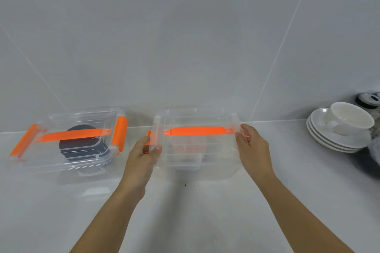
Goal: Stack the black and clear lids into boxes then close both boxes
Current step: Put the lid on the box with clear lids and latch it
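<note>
Two clear plastic boxes with orange handles stand on the white counter. The left box (67, 154) has its cover on, with both orange side latches (120, 135) swung outward; a stack of black lids (80, 146) shows through it. The right box (197, 150) holds clear lids (188, 146), faint through the plastic. My left hand (148, 152) grips the left end of its cover, over an orange latch. My right hand (246, 141) holds the right end, fingers on the other latch. An orange handle (195, 131) lies flat across that cover.
A white cup (349, 119) sits on a stack of white saucers (337, 141) at the right, with a metal-topped jar (368, 99) behind them. A grey tiled wall (185, 47) rises right behind the boxes. A dark object (374, 154) shows at the right edge.
</note>
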A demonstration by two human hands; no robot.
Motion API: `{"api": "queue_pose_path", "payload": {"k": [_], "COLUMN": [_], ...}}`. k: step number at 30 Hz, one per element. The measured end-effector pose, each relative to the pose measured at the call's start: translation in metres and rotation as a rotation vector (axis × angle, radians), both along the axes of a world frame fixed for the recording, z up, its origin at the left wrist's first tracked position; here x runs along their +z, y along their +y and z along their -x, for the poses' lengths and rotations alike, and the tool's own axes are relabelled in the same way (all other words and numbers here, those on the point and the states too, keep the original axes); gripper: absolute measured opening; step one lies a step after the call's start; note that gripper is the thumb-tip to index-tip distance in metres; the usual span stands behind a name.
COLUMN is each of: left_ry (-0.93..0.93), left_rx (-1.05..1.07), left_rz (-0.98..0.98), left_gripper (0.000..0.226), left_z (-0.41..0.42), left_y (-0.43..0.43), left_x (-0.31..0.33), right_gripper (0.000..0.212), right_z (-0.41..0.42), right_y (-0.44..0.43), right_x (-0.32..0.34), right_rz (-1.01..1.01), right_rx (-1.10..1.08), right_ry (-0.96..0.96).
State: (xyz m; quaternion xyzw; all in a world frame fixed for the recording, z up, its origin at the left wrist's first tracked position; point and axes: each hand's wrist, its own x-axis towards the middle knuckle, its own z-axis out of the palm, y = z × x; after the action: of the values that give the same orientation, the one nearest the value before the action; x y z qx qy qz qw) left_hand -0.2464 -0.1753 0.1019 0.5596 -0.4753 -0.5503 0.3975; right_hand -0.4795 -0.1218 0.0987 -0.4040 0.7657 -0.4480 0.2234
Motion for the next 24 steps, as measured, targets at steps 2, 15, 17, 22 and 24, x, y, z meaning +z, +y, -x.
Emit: {"api": "queue_pose_path", "payload": {"k": [2, 15, 17, 22, 24], "left_ry": [0.011, 0.154, 0.155, 0.15, 0.122], "left_rx": [-0.005, -0.017, -0.036, -0.041, -0.045], "left_rz": [0.007, -0.081, -0.091, -0.1, -0.099], "left_gripper": [0.037, 0.035, 0.037, 0.042, 0.043], "left_z": [0.0, -0.005, -0.007, -0.01, -0.01], "left_y": [0.0, -0.005, -0.006, -0.009, -0.01], "left_x": [-0.001, 0.004, 0.002, 0.0, 0.0], "right_gripper": [0.036, 0.01, 0.017, 0.03, 0.028], "right_z": [-0.001, 0.004, 0.005, 0.004, 0.005], "right_y": [0.0, -0.001, 0.0, 0.004, 0.004], "right_x": [-0.001, 0.001, 0.0, -0.007, -0.007], "right_rz": [0.01, 0.021, -0.01, -0.052, -0.056], "right_rx": [-0.008, -0.006, -0.014, 0.013, 0.039], "right_ry": [-0.009, -0.102, -0.091, 0.007, -0.009]}}
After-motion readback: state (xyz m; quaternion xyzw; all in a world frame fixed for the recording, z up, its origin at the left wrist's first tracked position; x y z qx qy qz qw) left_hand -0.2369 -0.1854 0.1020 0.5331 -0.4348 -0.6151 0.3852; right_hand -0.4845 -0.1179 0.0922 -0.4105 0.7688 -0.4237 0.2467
